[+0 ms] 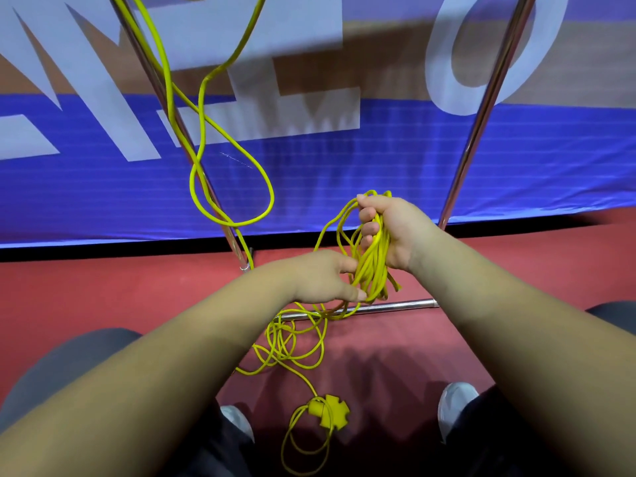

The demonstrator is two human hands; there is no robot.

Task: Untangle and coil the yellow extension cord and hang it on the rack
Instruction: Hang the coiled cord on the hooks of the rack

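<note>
Right hand grips a partial bundle of cord; left hand pinches strands beside it. Below them, loose tangle and socket lie on floor; more cord drapes the rack. Coiling partway, hanging not done.

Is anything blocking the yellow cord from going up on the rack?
No other object blocks it, only the cord's own tangle. The right hand grips a bundle of the yellow cord, the left hand pinches it, but loose loops lie across the rack's bottom bar and one strand crosses its left pole.
</note>
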